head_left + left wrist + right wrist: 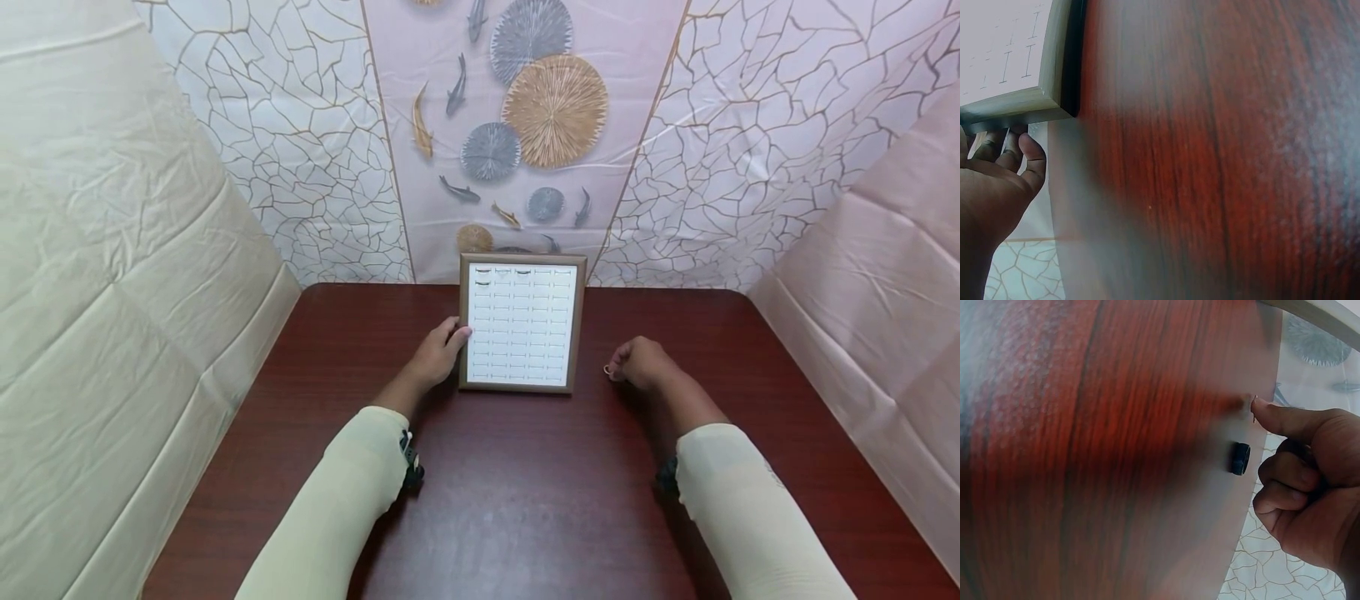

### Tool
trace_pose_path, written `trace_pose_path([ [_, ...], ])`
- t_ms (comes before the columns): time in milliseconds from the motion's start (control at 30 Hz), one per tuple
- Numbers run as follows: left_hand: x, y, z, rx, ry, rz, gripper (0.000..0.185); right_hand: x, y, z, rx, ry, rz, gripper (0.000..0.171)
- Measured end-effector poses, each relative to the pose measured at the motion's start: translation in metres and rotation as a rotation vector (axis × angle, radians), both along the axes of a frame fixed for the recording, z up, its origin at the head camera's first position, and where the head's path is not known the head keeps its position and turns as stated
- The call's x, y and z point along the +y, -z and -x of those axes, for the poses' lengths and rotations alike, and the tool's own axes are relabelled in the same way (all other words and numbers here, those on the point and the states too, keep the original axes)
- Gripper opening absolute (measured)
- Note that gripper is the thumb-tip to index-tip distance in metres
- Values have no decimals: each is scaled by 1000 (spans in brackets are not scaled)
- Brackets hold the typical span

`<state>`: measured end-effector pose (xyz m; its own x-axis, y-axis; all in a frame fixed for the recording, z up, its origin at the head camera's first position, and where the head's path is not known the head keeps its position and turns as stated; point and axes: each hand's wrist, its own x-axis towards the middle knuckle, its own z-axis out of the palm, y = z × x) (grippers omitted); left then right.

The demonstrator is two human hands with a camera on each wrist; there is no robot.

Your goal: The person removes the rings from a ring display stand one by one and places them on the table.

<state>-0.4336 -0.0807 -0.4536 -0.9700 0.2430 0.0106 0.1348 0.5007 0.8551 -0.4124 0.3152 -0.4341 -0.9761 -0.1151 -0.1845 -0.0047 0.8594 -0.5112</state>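
Framing slotted white foam, a square wooden tray [462, 321].

a dark red wooden table [525, 500] stands before a crackle-patterned wall [300, 125]; creased cream sheeting [112, 292] hangs at both sides.

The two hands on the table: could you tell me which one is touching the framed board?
The left hand is: its fingers rest against the left edge of the framed board. The right hand lies apart on the table, by a small ring.
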Motion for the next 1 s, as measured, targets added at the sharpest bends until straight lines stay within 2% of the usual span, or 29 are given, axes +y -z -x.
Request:
trace_pose_path([
  [400, 0, 1, 1, -11, -8, 2, 69, 2, -4, 0, 15, 1, 18, 4],
  [700, -2, 2, 1, -7, 6, 1, 71, -3, -26, -2, 42, 1, 47, 9],
  [833, -3, 1, 1, 4, 15, -1, 69, -10, -40, -3, 110, 14, 58, 14],
  [1000, -2, 0, 1, -4, 24, -6, 69, -22, -58, 1, 263, 55, 65, 17],
])
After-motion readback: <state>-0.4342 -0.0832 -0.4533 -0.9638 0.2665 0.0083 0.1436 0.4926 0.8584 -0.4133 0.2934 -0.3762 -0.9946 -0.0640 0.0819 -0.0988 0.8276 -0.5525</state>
